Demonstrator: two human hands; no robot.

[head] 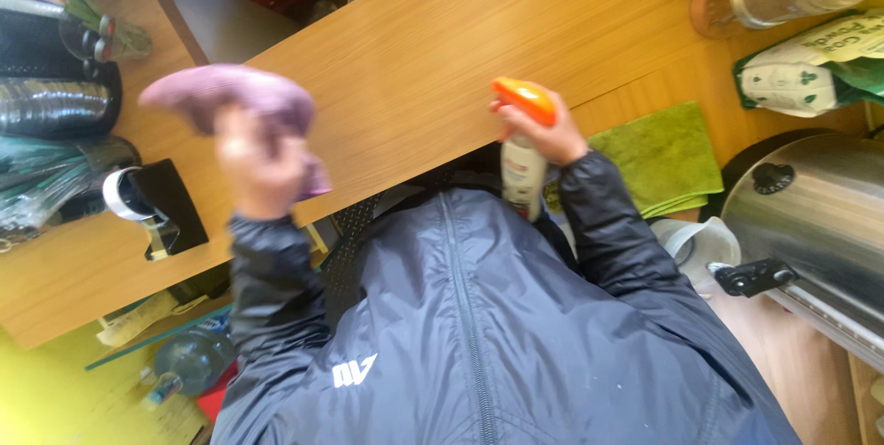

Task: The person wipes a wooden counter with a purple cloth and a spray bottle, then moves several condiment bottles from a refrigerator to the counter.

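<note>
Now left hand (261, 167) fingers clutch purple cloth (230, 95); right hand (551, 136) grips spray bottle (522, 155) at the tabletop (414, 58) edge.

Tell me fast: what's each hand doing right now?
Left hand: closed on a purple cloth, blurred.
Right hand: closed on a spray bottle with an orange trigger head.

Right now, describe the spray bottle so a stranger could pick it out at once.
Start at the long wooden board running across the middle. At its near edge, beside the green cloth, the right hand grips the spray bottle. It alone has a bright orange trigger top on a pale body.
</note>
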